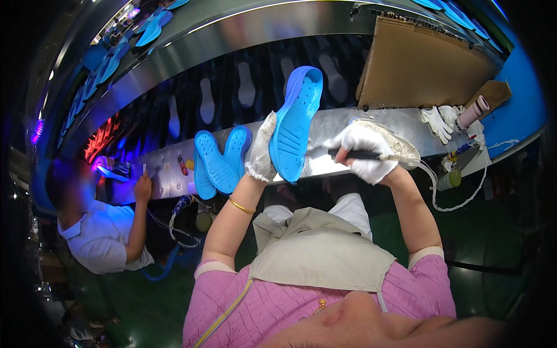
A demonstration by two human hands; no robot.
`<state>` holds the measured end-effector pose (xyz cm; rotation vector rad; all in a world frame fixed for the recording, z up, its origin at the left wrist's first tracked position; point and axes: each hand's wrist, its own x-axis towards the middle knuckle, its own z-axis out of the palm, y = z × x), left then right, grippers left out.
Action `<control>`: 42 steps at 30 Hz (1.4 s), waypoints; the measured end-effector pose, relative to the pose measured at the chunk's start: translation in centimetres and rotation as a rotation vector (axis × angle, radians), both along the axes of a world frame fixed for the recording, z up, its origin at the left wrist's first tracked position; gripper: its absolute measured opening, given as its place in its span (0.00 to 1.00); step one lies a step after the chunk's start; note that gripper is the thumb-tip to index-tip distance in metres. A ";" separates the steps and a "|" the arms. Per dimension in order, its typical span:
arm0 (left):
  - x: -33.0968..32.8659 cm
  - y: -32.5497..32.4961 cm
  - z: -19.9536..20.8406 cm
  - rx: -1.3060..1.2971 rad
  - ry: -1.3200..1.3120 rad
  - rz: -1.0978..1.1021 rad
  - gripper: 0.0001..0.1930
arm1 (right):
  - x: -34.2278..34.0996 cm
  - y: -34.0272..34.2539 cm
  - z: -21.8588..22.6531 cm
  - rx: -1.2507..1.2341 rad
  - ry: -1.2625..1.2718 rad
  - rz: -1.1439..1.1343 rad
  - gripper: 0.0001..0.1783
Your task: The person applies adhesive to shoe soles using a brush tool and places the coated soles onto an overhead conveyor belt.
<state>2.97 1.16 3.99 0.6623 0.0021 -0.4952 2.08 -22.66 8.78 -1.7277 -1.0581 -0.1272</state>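
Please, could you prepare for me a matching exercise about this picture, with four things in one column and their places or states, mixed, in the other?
Column one
1. Left hand
2. Cardboard sheet
3. Right hand
4. Unworn gloves

Column two
A. White, lying toward the right end of the metal ledge
B. Gripping a black-handled tool
C. Gloved, holding up a blue shoe sole
D. Brown, standing at the far edge of the ledge

Right pairs: 1-C, 2-D, 3-B, 4-A
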 end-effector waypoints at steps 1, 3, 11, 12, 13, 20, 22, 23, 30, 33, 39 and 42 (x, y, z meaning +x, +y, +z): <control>0.0 0.0 -0.2 -0.009 -0.041 0.004 0.30 | 0.7 -0.1 0.0 0.014 -0.047 -0.089 0.11; -0.4 -0.4 -0.1 -0.017 -0.091 0.001 0.31 | 2.3 0.4 -0.4 0.148 -0.063 -0.254 0.11; -0.9 0.3 -0.4 -0.061 -0.067 0.030 0.31 | 3.2 0.4 -0.1 0.029 0.058 -0.038 0.11; -0.9 -0.4 0.2 -0.099 -0.089 0.004 0.32 | 3.9 0.4 -0.2 0.178 0.058 -0.142 0.10; -1.1 -0.5 0.6 -0.133 -0.111 -0.008 0.32 | 4.5 1.1 0.1 0.330 0.060 -0.229 0.10; -1.0 1.4 1.2 -0.165 -0.186 0.078 0.38 | 1.3 6.0 0.4 0.220 -0.374 -0.188 0.11; -1.1 1.8 2.0 -0.095 -0.286 0.135 0.38 | -0.4 5.9 0.2 0.174 -0.174 -0.047 0.11; -1.1 1.9 2.4 -0.060 -0.303 0.121 0.38 | -0.3 5.6 -0.3 0.275 0.006 0.013 0.11; -1.0 3.3 3.0 0.185 -0.485 0.057 0.39 | 4.7 3.3 4.7 0.328 -0.391 -0.313 0.11; -1.1 3.2 4.4 0.257 -0.509 0.117 0.41 | 4.8 2.8 4.9 0.137 -0.434 -0.230 0.11; 2.8 5.0 12.0 0.150 -0.671 0.101 0.42 | 3.1 1.6 5.2 0.162 -0.270 -0.210 0.11; 8.9 7.5 18.0 0.081 -0.787 0.021 0.41 | 3.4 1.7 5.1 0.300 -0.187 -0.216 0.12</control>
